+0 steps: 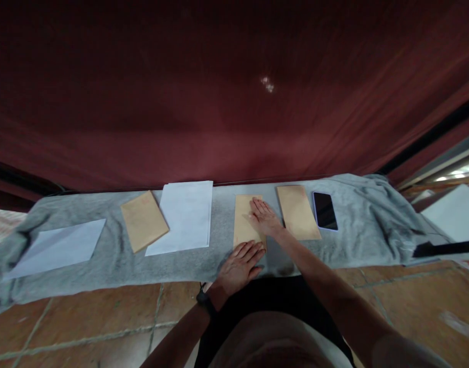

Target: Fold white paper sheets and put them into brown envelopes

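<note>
Middle brown paper (242, 221) lies flat — left hand (239, 265) and right hand (266, 219) atop.

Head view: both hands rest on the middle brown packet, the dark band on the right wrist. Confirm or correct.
Wrong side: the head view shows the dark band on the left. Left hand and right hand rest on the middle brown packet.

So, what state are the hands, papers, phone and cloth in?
Left hand: open, palm down
Right hand: open, palm down
Middle brown paper: under both hands
Right brown paper: lying flat
White sheets: stacked, edges uneven
Left brown paper: slanted, overlapping white sheets
Leftmost white sheet: lying flat
Phone: screen up, dark
Grey cloth: wrinkled at right
</note>
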A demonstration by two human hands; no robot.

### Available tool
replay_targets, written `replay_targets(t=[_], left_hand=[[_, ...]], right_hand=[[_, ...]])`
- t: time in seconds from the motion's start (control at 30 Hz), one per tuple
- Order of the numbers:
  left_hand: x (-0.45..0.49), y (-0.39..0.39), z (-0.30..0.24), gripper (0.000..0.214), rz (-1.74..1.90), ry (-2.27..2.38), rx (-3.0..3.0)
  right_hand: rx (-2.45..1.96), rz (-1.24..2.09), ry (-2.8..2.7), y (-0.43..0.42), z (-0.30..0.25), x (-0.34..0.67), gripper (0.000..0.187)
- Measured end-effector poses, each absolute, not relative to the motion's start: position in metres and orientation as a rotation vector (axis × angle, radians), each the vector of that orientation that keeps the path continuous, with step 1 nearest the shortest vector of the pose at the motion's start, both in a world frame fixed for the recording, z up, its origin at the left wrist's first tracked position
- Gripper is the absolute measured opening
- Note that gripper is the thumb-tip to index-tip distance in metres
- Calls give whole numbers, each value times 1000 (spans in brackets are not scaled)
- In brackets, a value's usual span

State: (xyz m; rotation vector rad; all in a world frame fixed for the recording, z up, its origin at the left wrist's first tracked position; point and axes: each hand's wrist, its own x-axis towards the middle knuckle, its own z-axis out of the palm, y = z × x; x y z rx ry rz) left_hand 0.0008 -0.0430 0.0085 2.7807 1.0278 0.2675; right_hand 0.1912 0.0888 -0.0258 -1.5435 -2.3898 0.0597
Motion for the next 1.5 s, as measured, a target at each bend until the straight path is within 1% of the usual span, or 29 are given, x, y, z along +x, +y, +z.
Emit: replay_targets(t=[0.23, 0.57, 0.8, 1.07, 1.37, 1.5], left_hand=[[0, -43, 6, 50, 297, 1029, 2790], [1, -44, 13, 50, 341, 1039, 2797], [1, -45, 13, 49, 350, 1057, 2769], [0, -45, 7, 48, 408, 1075, 2713], [-4, -44, 6, 34, 586, 1085, 2593], [-5, -35, 7, 33, 620, 1094, 2563]], right_hand=[[-1702, -70, -2151, 101, -31, 185, 64], [-1607, -91, -2278, 68, -34, 197, 60], [-1534, -54, -2354, 39, -31, 200, 58], [-1412, 69, -2470, 2, -21, 207, 58], [-1255, 141, -2531, -38, -14, 214, 55], [-1183, 193, -2546, -53, -12, 220, 57]])
